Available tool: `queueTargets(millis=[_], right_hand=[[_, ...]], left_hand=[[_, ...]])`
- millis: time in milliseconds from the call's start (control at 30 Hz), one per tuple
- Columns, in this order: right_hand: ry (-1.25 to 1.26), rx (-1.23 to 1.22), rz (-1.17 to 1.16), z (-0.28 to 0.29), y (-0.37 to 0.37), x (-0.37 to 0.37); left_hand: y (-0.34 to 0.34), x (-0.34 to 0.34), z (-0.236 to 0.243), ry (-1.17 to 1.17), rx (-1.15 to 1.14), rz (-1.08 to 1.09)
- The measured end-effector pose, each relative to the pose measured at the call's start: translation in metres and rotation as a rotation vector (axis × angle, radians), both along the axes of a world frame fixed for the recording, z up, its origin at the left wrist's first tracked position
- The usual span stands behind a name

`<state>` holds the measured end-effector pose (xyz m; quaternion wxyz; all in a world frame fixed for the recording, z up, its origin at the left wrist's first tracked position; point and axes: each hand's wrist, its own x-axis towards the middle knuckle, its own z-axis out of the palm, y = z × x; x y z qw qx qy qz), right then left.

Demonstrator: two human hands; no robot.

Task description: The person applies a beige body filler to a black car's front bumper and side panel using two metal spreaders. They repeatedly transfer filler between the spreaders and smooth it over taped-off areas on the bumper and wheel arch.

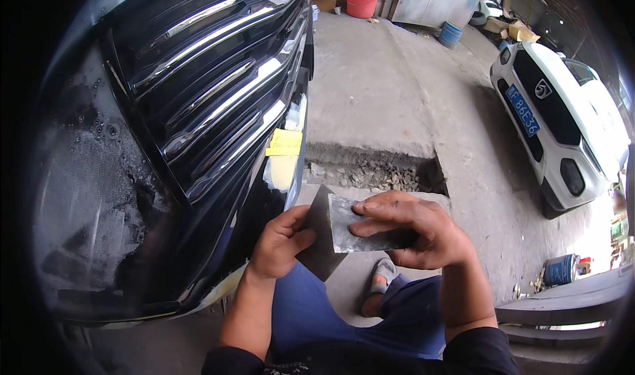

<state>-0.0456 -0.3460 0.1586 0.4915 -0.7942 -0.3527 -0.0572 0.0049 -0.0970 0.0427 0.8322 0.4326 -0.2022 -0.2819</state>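
In front of my lap, my left hand (pixel 281 242) pinches a dark sheet of sandpaper (pixel 323 246) by its left side, thumb on the near face. A flat, scuffed grey sanding block (pixel 340 224) is in my right hand (pixel 426 233), with fingers lying over its upper face. The block's left edge meets the sheet or overlaps it. To the left stands a black car bumper with a chrome-barred grille (pixel 225 103). Pale filler (pixel 279 174) covers a patch on its edge, and a yellow piece of paper or tape (pixel 286 143) sits just above that.
A broken pit with rubble (pixel 370 170) cuts into the concrete floor beyond my hands. On the right are a white car (pixel 562 117), a blue can (pixel 560 269) and a slatted wooden bench (pixel 562 315). A red bucket (pixel 362 3) and blue drum (pixel 450 35) stand farther back.
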Motion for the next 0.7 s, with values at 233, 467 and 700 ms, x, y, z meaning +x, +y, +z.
queueTargets(millis=[233, 467, 700], right_hand=[[0.099, -0.219, -0.104, -0.050, -0.019, 0.009], [0.314, 0.531, -0.321, -0.093, -0.025, -0.019], [0.195, -0.145, -0.320, -0.104, -0.021, -0.031]], left_hand=[[0.003, -0.013, -0.010, -0.030, -0.016, 0.042], [-0.031, -0.032, -0.001, 0.264, -0.165, 0.368], [-0.047, -0.046, 0.018, 0.210, -0.244, 0.514]])
